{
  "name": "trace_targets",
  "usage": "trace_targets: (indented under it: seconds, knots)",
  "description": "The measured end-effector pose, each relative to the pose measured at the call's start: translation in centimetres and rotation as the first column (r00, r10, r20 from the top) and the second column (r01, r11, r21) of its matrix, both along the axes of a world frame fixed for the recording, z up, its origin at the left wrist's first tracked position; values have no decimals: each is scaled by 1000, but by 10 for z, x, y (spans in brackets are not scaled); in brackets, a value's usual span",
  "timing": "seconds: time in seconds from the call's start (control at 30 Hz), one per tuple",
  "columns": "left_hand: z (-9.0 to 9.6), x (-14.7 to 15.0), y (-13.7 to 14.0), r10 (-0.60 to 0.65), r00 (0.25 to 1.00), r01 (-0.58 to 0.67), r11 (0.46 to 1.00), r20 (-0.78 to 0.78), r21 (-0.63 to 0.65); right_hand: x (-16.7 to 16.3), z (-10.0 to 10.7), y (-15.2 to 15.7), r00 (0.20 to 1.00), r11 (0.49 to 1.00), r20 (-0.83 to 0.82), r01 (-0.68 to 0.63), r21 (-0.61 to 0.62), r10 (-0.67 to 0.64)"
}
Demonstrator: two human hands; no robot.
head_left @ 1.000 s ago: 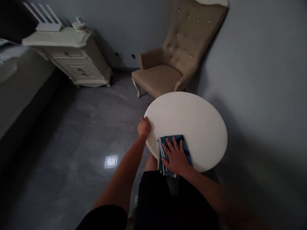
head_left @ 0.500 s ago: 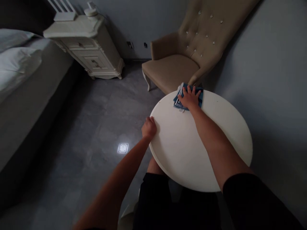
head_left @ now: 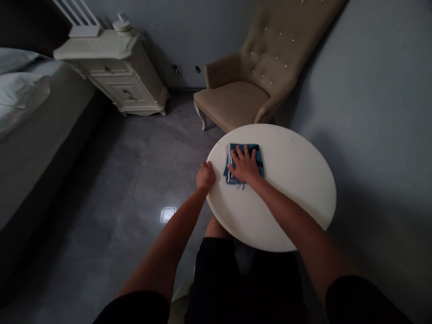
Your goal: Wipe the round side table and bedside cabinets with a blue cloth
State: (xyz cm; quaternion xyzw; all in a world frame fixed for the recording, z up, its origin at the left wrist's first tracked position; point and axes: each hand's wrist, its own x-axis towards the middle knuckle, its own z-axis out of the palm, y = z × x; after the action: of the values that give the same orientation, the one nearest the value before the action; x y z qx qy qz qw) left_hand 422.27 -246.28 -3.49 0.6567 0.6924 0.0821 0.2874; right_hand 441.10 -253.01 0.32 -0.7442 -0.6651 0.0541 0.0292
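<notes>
A folded blue cloth (head_left: 259,158) with white stripes along one side lies flat on the round white table (head_left: 290,189), left of its middle. My right hand (head_left: 245,165) presses down on the cloth, palm flat and fingers spread. At the table's left rim my left hand (head_left: 205,176) is closed around the edge, its thumb near the top; the fingers under the rim are hidden.
Behind the table stands a tan button-backed armchair (head_left: 232,101). A white nightstand (head_left: 118,85) bears a slatted white object (head_left: 84,29) and a small round one (head_left: 122,26). The bed (head_left: 57,99) is at left, the grey wall (head_left: 381,103) at right.
My right hand has drawn the cloth from the table's far edge toward me and left. My left hand keeps its hold on the rim. The view has shifted slightly.
</notes>
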Motion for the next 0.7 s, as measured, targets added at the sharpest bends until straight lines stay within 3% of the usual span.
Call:
trace_targets:
  seconds: [0.2,0.27,0.33,0.4,0.47,0.7]
  knots:
    - [9,-3,-6,-4,999,4,1000,36,10,-100,-5,-169,992,991,-74,-106,-79,100]
    - [10,-4,-7,5,999,-6,1000,44,7,-119,-7,-204,985,984,-124,-131,-121,116]
    - [10,-5,-7,13,999,-13,1000,49,6,-124,-9,-215,980,979,-163,-142,-146,118]
    - [8,-6,-5,9,999,-9,1000,50,9,-114,-8,-199,980,982,-174,-122,-144,96]
    - [5,-6,-3,-1,999,0,1000,47,16,-91,-7,-161,987,990,-148,-74,-120,56]
    - [1,-4,1,6,1000,-5,1000,19,-2,33,-3,31,994,995,-45,100,-27,-101]
